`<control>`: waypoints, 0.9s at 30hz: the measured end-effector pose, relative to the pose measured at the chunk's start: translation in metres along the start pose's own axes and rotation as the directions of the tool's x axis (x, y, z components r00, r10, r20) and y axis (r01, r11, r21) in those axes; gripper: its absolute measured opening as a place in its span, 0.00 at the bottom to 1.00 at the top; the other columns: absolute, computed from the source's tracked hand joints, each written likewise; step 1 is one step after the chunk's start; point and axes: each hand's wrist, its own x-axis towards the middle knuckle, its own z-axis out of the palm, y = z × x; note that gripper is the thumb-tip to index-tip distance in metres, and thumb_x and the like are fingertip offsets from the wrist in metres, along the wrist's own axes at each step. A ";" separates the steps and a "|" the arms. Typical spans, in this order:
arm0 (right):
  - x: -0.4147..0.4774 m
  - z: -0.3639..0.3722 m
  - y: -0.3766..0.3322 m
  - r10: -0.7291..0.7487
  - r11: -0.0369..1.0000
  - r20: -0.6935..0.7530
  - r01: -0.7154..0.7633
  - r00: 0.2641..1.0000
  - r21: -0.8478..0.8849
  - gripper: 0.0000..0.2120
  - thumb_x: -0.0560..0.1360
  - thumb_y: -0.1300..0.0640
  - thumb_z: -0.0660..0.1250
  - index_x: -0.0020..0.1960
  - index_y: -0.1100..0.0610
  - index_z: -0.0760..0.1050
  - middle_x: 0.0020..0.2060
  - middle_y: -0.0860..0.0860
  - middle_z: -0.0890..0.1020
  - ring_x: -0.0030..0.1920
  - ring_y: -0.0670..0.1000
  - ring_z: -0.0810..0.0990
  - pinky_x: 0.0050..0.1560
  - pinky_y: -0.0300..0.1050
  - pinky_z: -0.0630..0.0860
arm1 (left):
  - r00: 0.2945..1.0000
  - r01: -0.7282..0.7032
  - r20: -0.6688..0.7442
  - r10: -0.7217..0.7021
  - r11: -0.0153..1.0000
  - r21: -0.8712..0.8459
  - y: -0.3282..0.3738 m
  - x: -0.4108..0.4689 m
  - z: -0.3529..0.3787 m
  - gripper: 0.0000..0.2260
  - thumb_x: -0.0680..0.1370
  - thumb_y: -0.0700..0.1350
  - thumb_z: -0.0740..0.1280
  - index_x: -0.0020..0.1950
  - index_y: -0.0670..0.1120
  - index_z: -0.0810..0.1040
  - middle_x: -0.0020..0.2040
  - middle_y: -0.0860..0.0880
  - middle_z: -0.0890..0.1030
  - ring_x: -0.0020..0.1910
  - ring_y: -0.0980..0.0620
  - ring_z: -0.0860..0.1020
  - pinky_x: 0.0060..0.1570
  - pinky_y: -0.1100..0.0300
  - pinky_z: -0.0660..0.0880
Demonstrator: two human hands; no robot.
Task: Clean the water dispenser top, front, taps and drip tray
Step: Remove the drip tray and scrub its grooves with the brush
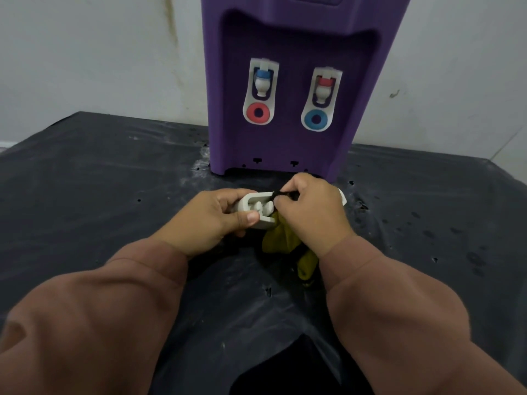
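Left hand grips the drip tray; right hand pinches the cloth inside it. Hard scrubbing might wrench the tray free.

Wall behind: off-white, matte, scuffed. Yellowish vert. streak upper left; small dark mark at right. Surface covered w/ black plastic sheet, wrinkled, slight sheen. Small holes scattered in it; whitish dusty smear near centre back; dark wet spots on right side. Sheet dips into dark gap at bottom centre. Light soft, even, no hard shadows.
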 end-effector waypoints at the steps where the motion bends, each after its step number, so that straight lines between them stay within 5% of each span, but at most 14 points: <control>1: -0.001 0.003 -0.001 -0.037 0.999 -0.050 0.036 0.998 -0.012 0.01 0.70 0.60 0.66 0.41 0.56 0.77 0.34 0.46 0.75 0.34 0.43 0.70 0.35 0.24 0.65 | 1.000 0.000 -0.005 0.000 1.000 -0.003 0.001 0.000 0.000 0.20 0.69 0.47 0.71 0.60 0.49 0.78 0.52 0.41 0.82 0.39 0.50 0.77 0.42 0.59 0.75; 7: -0.006 -0.001 -0.003 -0.130 0.986 0.054 0.135 0.990 -0.102 0.07 0.73 0.55 0.66 0.48 0.56 0.80 0.43 0.50 0.76 0.41 0.47 0.73 0.35 0.33 0.63 | 1.000 -0.002 -0.019 0.002 1.000 -0.022 0.000 -0.002 -0.002 0.15 0.70 0.46 0.73 0.56 0.52 0.79 0.48 0.44 0.83 0.36 0.53 0.77 0.39 0.62 0.75; 13: -0.016 -0.011 -0.006 -0.177 0.916 0.203 0.237 0.963 -0.323 0.16 0.74 0.50 0.63 0.61 0.49 0.74 0.52 0.52 0.77 0.52 0.54 0.75 0.53 0.48 0.72 | 0.999 0.028 -0.027 -0.029 0.999 -0.037 0.001 -0.001 -0.002 0.13 0.69 0.48 0.73 0.53 0.56 0.81 0.47 0.44 0.83 0.37 0.51 0.77 0.39 0.62 0.75; 18: -0.010 -0.002 -0.007 -0.156 0.963 0.045 0.162 0.987 -0.217 0.10 0.75 0.57 0.60 0.53 0.54 0.78 0.46 0.54 0.79 0.47 0.53 0.76 0.46 0.44 0.70 | 1.000 -0.012 -0.028 0.011 1.000 -0.016 0.004 -0.001 0.003 0.14 0.74 0.41 0.68 0.59 0.48 0.79 0.51 0.44 0.83 0.39 0.57 0.78 0.38 0.65 0.75; 22: -0.009 -0.001 -0.008 -0.155 0.958 0.074 0.168 0.985 -0.234 0.09 0.74 0.57 0.60 0.49 0.56 0.78 0.43 0.53 0.80 0.44 0.53 0.77 0.43 0.44 0.71 | 0.999 -0.019 -0.042 0.019 1.000 0.000 0.004 -0.002 0.004 0.15 0.74 0.40 0.68 0.61 0.46 0.78 0.51 0.44 0.82 0.38 0.59 0.78 0.37 0.66 0.75; 27: -0.005 -0.007 -0.007 -0.067 0.988 0.200 0.093 0.977 -0.127 0.06 0.72 0.57 0.64 0.43 0.56 0.79 0.36 0.50 0.79 0.38 0.50 0.75 0.34 0.40 0.68 | 0.999 -0.013 -0.052 0.014 1.000 0.023 -0.001 0.000 0.002 0.17 0.72 0.40 0.70 0.61 0.47 0.77 0.52 0.40 0.82 0.42 0.49 0.78 0.42 0.59 0.76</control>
